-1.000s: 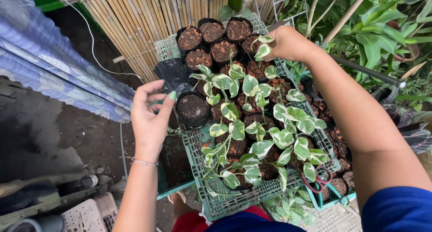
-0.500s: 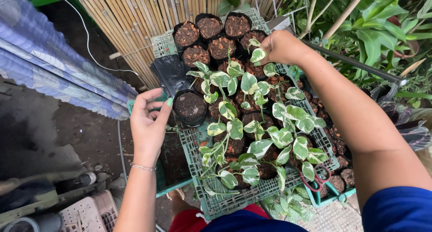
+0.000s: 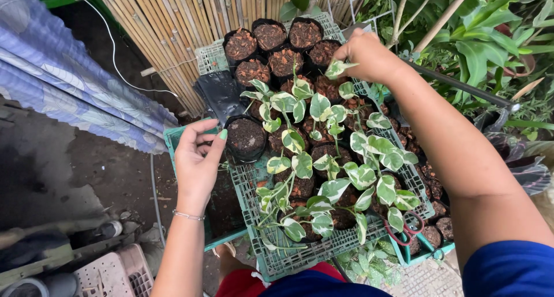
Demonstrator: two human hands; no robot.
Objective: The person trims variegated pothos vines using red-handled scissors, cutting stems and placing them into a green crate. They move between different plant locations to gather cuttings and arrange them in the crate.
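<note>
**Two hands over a crate of potted cuttings**

Right hand (image 3: 369,57) reaches to the far side of the green plastic crate (image 3: 300,256), fingers pinched on a variegated cutting (image 3: 337,69) whose green-and-white leaf sticks out just below the knuckles. The cutting hangs over the black soil-filled pots (image 3: 283,49) at the far end, beside the bamboo screen (image 3: 190,20).

Left hand (image 3: 199,161) is at the crate's left edge, fingers loosely curled and holding nothing (green-painted thumbnail close to the rim of a black nursery pot (image 3: 245,138) of bare dark soil; contact cannot be told). A silver bracelet (image 3: 187,216) sits on that wrist.

Leafy variegated plants (image 3: 334,170) fill the near half of the crate. Red-handled scissors (image 3: 407,230) lie at its right near corner.
</note>
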